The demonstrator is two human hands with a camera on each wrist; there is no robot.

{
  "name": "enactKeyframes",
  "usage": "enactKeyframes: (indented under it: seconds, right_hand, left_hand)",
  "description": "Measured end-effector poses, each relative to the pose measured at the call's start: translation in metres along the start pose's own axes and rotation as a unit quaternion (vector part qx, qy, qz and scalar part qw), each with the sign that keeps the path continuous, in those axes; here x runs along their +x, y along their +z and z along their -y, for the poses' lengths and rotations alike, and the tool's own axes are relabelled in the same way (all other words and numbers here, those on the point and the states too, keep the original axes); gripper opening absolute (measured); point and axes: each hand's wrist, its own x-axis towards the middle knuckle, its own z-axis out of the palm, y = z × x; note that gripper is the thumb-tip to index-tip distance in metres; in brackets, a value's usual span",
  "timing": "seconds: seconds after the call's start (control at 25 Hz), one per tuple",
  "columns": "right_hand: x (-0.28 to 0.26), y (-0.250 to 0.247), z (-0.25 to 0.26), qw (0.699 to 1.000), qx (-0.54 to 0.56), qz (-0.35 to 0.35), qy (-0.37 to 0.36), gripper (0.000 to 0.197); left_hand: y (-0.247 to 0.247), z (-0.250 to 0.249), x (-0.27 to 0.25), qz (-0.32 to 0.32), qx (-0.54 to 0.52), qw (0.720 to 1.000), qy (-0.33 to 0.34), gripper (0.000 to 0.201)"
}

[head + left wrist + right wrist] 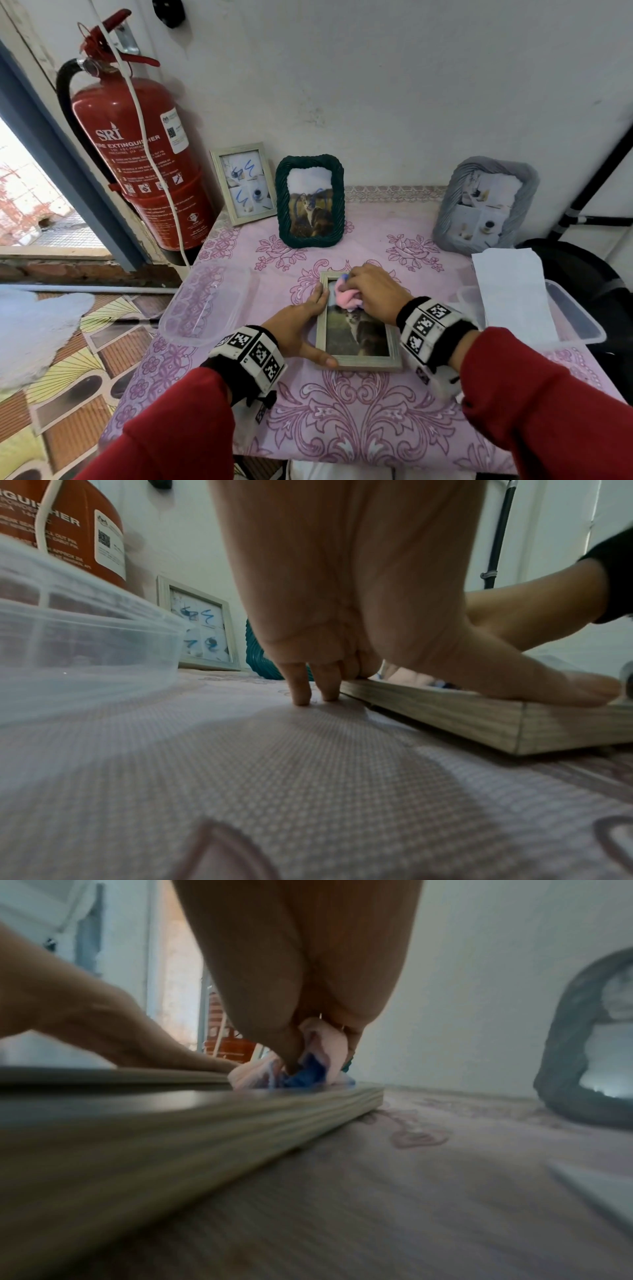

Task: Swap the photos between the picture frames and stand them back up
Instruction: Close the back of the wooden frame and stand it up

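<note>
A light wooden picture frame [359, 364] with a cat photo lies flat on the pink patterned tablecloth [342, 421]. My left hand [308, 325] steadies it: the thumb rests on the near rim and the straight fingers lie along the left edge. The left wrist view shows that thumb on the frame [479, 718] and the fingertips [301, 693] on the cloth. My right hand [370, 291] grips a bunched pink cloth [346, 296] with a blue stain and presses it on the glass near the frame's top. In the right wrist view the cloth [322, 1045] sits under the curled fingers.
Three frames stand at the back: a light wooden one [244, 183] with blue scribbles, a green rope one [310, 202] with a cat photo, a grey one [484, 205]. Clear plastic tubs [205, 301] [579, 318] flank the hands; white paper [513, 294] lies on the right tub. A fire extinguisher [144, 161] hangs left.
</note>
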Motion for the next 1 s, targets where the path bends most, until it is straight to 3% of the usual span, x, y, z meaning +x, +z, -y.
enactKeyframes:
  seconds: [0.16, 0.4, 0.68, 1.0]
  right_hand:
    - [-0.001, 0.009, 0.01, 0.998, 0.05, 0.009, -0.023, 0.031]
    - [-0.048, 0.022, 0.024, 0.993, 0.068, 0.009, -0.092, 0.031]
    - [-0.081, 0.014, 0.027, 0.994, -0.065, -0.001, -0.087, 0.021]
    - [-0.061, 0.008, 0.0, 0.996, -0.079, -0.013, -0.051, 0.024]
  left_hand:
    - [-0.003, -0.005, 0.001, 0.008, 0.013, 1.0, -0.009, 0.118]
    - [-0.004, -0.01, -0.003, 0.01, 0.014, 1.0, -0.018, 0.12]
    - [-0.003, -0.01, -0.003, 0.012, 0.005, 1.0, -0.02, 0.12]
    - [0.003, 0.001, -0.001, 0.0, 0.004, 1.0, -0.013, 0.119]
